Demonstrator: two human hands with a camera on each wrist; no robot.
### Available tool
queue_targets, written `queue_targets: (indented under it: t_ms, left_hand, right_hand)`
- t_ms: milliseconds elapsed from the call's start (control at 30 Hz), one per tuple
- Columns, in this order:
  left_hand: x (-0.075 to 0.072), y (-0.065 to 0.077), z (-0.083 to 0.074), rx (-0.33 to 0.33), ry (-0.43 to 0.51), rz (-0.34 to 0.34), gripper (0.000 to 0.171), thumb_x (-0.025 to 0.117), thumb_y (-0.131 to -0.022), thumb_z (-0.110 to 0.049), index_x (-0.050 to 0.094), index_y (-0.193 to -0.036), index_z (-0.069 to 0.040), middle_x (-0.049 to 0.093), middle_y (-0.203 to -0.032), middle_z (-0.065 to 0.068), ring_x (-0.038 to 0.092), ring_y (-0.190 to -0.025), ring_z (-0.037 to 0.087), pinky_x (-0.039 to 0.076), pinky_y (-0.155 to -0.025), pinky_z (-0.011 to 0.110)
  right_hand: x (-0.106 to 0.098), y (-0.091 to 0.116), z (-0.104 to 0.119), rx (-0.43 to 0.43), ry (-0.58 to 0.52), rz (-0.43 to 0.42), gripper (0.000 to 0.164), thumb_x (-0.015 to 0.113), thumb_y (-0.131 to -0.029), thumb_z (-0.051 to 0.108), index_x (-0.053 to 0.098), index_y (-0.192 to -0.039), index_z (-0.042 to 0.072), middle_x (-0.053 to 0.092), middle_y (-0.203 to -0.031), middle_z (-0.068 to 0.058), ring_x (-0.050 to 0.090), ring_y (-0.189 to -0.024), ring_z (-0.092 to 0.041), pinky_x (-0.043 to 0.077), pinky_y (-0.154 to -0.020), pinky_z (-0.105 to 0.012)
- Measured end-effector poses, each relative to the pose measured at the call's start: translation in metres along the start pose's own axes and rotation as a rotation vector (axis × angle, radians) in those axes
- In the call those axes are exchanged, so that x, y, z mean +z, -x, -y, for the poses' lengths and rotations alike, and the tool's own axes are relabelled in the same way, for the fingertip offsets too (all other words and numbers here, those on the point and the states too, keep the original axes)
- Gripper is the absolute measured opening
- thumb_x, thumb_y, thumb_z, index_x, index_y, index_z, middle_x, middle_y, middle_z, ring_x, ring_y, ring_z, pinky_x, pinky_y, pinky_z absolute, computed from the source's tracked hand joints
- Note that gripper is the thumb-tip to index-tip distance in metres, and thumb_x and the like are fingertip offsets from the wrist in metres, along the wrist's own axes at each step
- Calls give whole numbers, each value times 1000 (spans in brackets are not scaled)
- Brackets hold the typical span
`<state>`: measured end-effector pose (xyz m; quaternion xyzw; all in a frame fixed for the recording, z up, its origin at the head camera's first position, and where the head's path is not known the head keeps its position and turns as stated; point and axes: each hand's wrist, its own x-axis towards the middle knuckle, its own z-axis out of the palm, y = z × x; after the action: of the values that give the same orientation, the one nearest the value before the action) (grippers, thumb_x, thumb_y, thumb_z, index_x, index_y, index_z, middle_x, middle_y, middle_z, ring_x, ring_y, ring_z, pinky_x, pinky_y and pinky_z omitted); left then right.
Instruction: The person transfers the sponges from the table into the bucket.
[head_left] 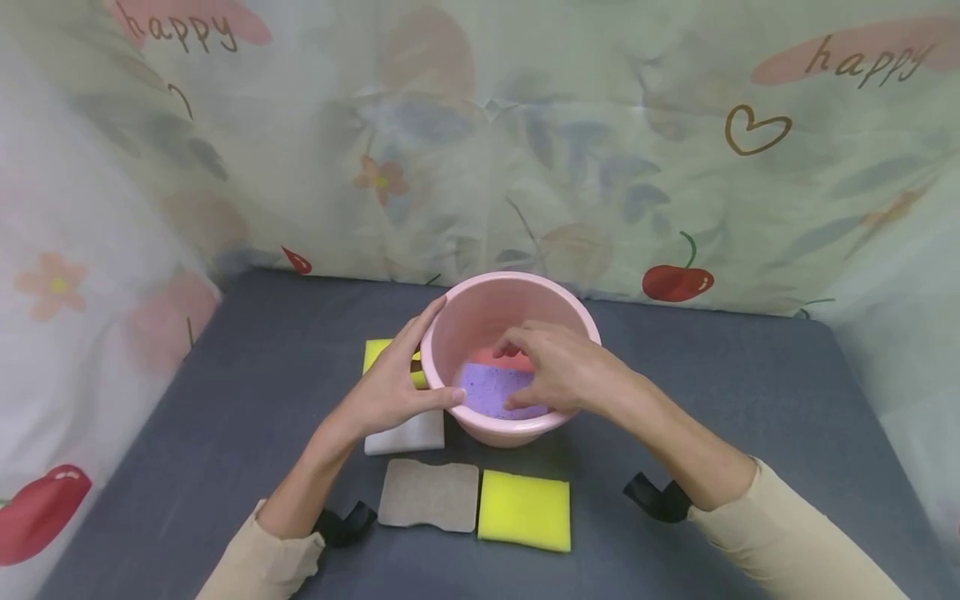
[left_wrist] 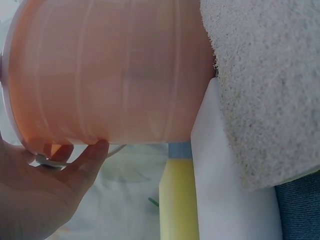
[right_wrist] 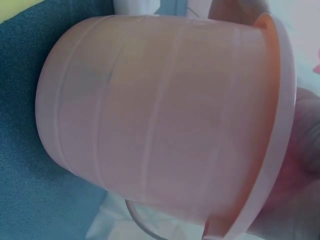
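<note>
A pink bucket (head_left: 498, 435) stands upright, its inside visible from above. My left hand (head_left: 390, 392) grips the left side of its rim, thumb over the edge and fingers spread along the outer wall. Inside lies a purple speckled sponge (head_left: 487, 387), with a red patch (head_left: 513, 362) behind it. My right hand (head_left: 562, 367) reaches into the bucket mouth over the sponge, thumb and fingers bent loosely and apart, the thumb tip overlapping the sponge. The bucket wall (right_wrist: 160, 110) blocks most of that hand in the right wrist view.
In front of the bucket lie a grey-brown scouring sponge (head_left: 429, 496) and a yellow sponge (head_left: 525, 510). At its left are a white block (head_left: 405, 437) and a yellow piece (head_left: 375, 354), partly covered by the left hand and bucket. A patterned curtain (head_left: 487, 167) hangs behind the dark table (head_left: 750, 400).
</note>
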<state>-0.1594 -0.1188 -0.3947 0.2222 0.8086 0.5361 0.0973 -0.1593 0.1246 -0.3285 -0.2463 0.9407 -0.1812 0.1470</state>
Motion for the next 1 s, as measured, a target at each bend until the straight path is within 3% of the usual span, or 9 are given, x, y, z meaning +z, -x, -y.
queue_targets:
  t_ms: [533,1000]
  left_hand:
    - [0,2,3,-1,9,-7,106,84,-79,-28,14,-159,-34,23,-159,-2,42,-132,25,51,-96,43]
    - [1,0,2,11,-3,-19,107,85,-78,-28,16,-159,-34,24,-159,-2,43,-132,24,50,-97,47]
  right_hand:
    - [-5,17,-9,-119,-211,-141,47,88,-76,21,69,-118,17,67,-112,6,62,-103,-16,53,-90,-39]
    - [-6,64,-12,-219,-371,-271,50,84,-81,17,65,-126,27,66,-115,12,64,-96,-5,56,-83,-29]
